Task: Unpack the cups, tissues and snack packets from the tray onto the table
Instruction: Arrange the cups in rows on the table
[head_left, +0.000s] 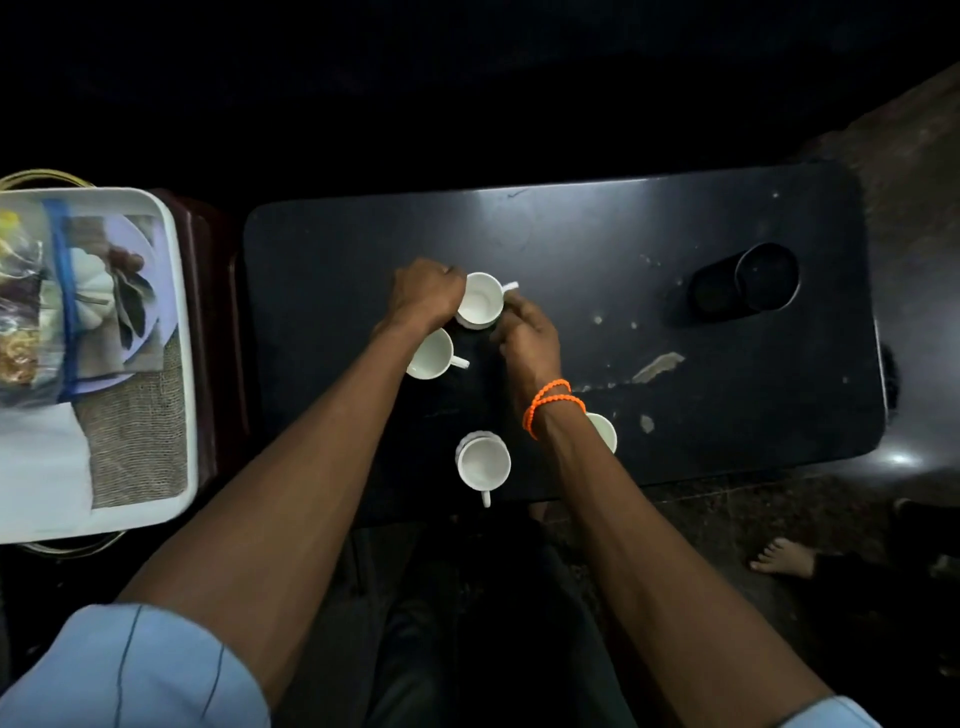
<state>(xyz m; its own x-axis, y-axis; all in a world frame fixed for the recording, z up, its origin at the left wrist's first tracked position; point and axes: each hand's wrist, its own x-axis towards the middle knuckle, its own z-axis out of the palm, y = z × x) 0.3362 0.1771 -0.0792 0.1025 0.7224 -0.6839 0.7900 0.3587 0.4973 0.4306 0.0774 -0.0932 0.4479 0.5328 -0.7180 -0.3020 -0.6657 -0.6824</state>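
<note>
Several white cups stand on the dark table (675, 218). My left hand (426, 296) and my right hand (524, 332) both grip the far cup (480, 301), the left on its rim side, the right by its handle. A second cup (430, 354) sits just under my left wrist. A third cup (484, 464) is near the table's front edge, and a fourth cup (603, 429) is half hidden behind my right wrist. The white tray (179, 322) at the left holds snack packets (21, 312) and white tissues (41, 462).
A black cylindrical container (748, 286) lies on the table's right part, among pale scuffs. The tray rests on a dark red stand (218, 291) left of the table. Another person's bare foot (782, 557) is on the floor at the lower right.
</note>
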